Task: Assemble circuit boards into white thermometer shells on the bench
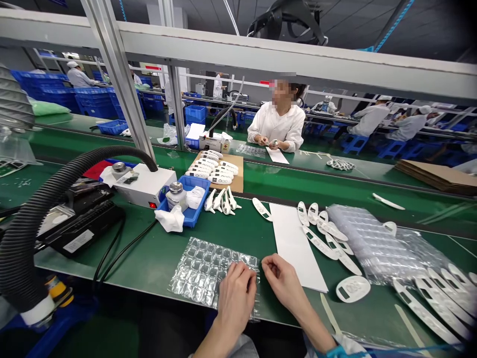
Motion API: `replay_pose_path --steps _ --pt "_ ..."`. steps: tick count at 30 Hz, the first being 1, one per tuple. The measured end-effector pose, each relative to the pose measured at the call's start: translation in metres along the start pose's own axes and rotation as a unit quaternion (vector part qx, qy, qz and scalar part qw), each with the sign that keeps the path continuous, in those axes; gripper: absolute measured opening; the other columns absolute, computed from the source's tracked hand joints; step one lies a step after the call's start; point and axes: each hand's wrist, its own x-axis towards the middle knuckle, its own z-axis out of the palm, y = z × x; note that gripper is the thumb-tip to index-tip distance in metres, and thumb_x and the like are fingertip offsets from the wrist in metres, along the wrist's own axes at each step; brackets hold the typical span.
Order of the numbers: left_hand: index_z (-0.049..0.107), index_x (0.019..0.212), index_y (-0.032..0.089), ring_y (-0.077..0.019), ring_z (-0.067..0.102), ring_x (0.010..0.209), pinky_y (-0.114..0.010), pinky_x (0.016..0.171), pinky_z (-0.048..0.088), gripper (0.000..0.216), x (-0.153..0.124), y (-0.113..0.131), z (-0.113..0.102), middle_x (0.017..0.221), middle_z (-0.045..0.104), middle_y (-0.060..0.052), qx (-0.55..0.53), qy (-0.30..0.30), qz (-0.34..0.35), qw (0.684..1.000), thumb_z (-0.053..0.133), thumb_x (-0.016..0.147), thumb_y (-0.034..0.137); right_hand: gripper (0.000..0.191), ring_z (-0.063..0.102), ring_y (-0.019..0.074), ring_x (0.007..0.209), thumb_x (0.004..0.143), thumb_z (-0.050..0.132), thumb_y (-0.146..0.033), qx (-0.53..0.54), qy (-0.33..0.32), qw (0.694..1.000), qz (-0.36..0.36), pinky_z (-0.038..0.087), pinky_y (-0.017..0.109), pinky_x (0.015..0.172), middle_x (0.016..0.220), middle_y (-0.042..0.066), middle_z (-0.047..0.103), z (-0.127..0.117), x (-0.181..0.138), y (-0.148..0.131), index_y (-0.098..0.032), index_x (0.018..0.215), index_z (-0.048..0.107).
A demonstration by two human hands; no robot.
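My left hand [235, 294] rests with curled fingers on the right edge of a clear plastic blister tray [203, 268] lying on the green bench. My right hand [280, 281] hovers just right of it, fingertips pinched together near the tray's corner; whether a small part sits between them I cannot tell. A white paper strip [294, 243] lies just beyond my right hand. White plastic housing shells [328, 236] are scattered to its right, and one oval shell [353, 288] lies nearest.
A stack of clear trays [368, 238] sits at right. A blue bin [192, 201] with a jar and wipes, a white box unit [143, 184] and a black corrugated hose [33, 209] stand at left. A co-worker in white sits across the conveyor [278, 124].
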Motion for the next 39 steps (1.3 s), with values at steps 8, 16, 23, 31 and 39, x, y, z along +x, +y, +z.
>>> replay_pose_path --steps 8,16,23,31,39 --pt "0.065 0.09 0.023 -0.0189 0.06 0.082 -0.033 0.075 0.047 0.031 0.013 0.003 -0.025 0.087 0.063 -0.004 -0.067 -0.052 -0.008 0.996 0.035 0.094 0.025 0.026 0.052 0.0166 0.061 0.092 0.042 -0.034 -0.068 0.012 0.997 -0.033 0.042 0.028 0.058 0.072 0.002 0.055 0.005 0.01 0.002 -0.02 0.078 0.059" --pt "0.066 0.096 0.023 -0.017 0.058 0.092 -0.029 0.083 0.047 0.027 0.05 -0.004 -0.009 0.096 0.064 -0.003 -0.107 -0.074 0.049 0.99 0.048 0.083 0.008 0.025 0.052 0.0172 0.063 0.092 0.041 -0.033 -0.03 0.018 0.999 -0.017 0.041 0.028 0.059 0.071 0.001 0.054 0.006 0.009 0.005 -0.02 0.075 0.055" --pt "0.062 0.074 0.02 -0.0156 0.058 0.079 -0.027 0.072 0.044 0.018 0.051 -0.009 -0.004 0.082 0.063 -0.002 -0.125 -0.05 0.059 0.989 0.05 0.085 0.013 0.024 0.054 0.0172 0.063 0.092 0.041 -0.03 -0.034 0.02 0.999 -0.022 0.041 0.028 0.06 0.072 0.002 0.056 0.007 0.011 0.009 -0.02 0.075 0.055" --pt "0.056 0.081 0.021 -0.0132 0.053 0.073 -0.025 0.067 0.041 0.02 0.049 -0.007 -0.008 0.084 0.057 0.0 -0.12 -0.036 0.053 0.991 0.039 0.087 0.011 0.021 0.055 0.0176 0.066 0.092 0.039 -0.028 -0.042 0.018 0.999 -0.024 0.042 0.028 0.063 0.076 0.002 0.057 0.005 0.01 0.001 -0.021 0.077 0.051" --pt "0.064 0.093 0.023 -0.0137 0.058 0.077 -0.024 0.068 0.044 0.023 0.048 -0.012 -0.005 0.09 0.063 -0.001 -0.122 -0.058 0.059 0.989 0.046 0.084 0.011 0.021 0.056 0.0187 0.067 0.09 0.04 -0.028 -0.048 0.012 0.999 -0.005 0.04 0.028 0.062 0.074 0.003 0.06 0.006 0.013 0.001 -0.021 0.075 0.054"
